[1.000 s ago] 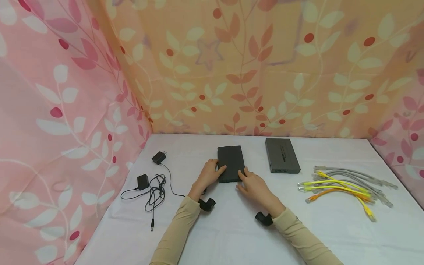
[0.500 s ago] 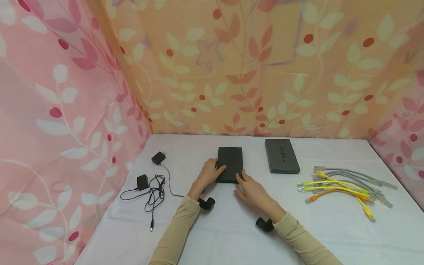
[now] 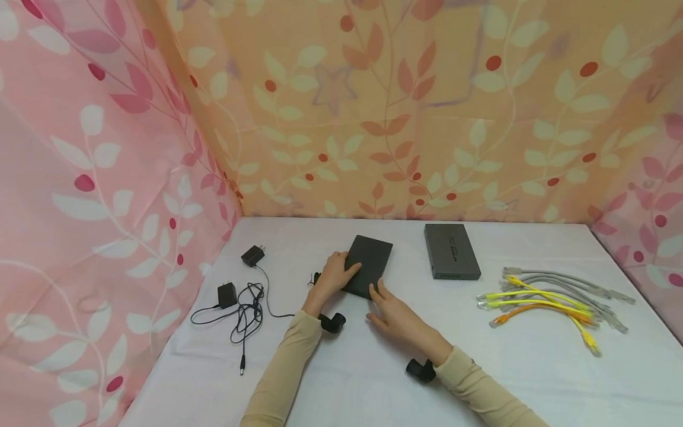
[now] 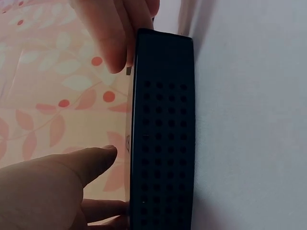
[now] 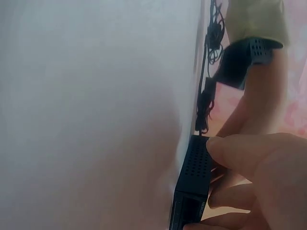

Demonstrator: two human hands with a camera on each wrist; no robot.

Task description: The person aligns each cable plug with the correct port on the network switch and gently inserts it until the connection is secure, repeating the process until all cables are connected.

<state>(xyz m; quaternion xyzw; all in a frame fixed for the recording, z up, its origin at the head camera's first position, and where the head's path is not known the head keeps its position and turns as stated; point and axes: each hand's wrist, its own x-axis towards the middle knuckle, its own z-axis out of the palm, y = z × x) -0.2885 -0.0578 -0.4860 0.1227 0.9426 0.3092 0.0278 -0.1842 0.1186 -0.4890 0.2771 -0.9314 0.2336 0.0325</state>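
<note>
A flat black box [image 3: 369, 265], which looks like a network switch, lies turned at an angle on the white table. My left hand [image 3: 332, 277] holds its left side, thumb over the top and fingers along the edge. My right hand [image 3: 401, 320] touches the near right corner with extended fingers, its thumb lower and apart from the box in the head view. In the left wrist view, the vented side of the box [image 4: 165, 139] faces me. The right wrist view shows another face [image 5: 193, 211] with a dark opening, partly behind fingers.
A grey NETGEAR switch [image 3: 452, 252] lies to the right. Beyond it are grey, yellow and orange network cables [image 3: 549, 299]. At left are two power adapters [image 3: 253, 255] with black cords [image 3: 249, 311]. A small black cord bundle [image 3: 316, 277] shows beside the left hand.
The black box has turned clockwise, its near edge swinging left. My right hand has followed to the left, while my left hand has kept its place on the left side.
</note>
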